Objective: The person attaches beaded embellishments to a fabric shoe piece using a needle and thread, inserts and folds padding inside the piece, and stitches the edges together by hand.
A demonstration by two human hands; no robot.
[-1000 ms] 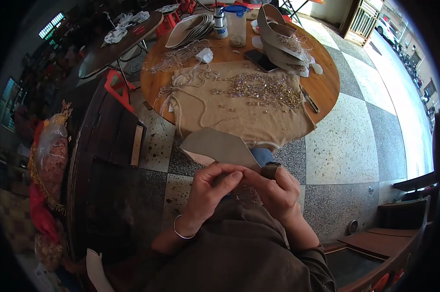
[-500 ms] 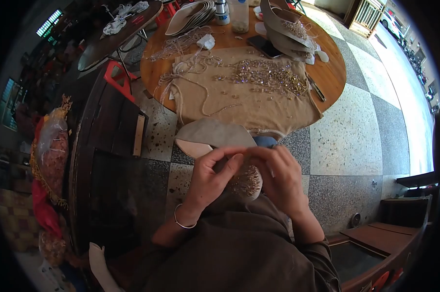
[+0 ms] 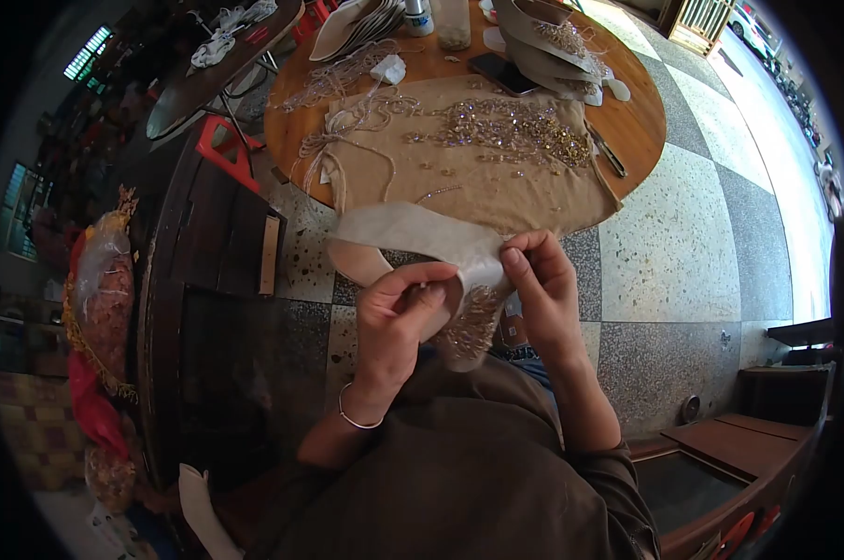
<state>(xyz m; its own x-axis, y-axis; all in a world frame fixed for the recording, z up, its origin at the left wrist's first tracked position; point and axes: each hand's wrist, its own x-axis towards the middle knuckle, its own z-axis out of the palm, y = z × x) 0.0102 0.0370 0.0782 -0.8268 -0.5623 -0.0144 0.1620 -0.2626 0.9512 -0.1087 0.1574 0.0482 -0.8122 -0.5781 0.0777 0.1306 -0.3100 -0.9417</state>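
**Beaded piece hangs bowed between two curled hands**

The curved, pale grey, leather-like piece (image 3: 403,229) is off the table, between the hands in the near middle, its dense cluster of clear and gold beads (image 3: 469,322) pointing toward the lap. An uneven pull could, I judge, crease the piece or let it slip; fingers rubbing the cluster might loosen beads. A tug on the tan cloth (image 3: 534,201) could send its loose faceted beads (image 3: 520,131) rolling off the round wooden table (image 3: 644,112).

The right hand (image 3: 543,289) is mostly closed, thumb and forefinger pinching the piece's right edge. The left hand (image 3: 394,313) is half closed, forefinger touching the inner edge; whether it grips anything, I cannot tell.
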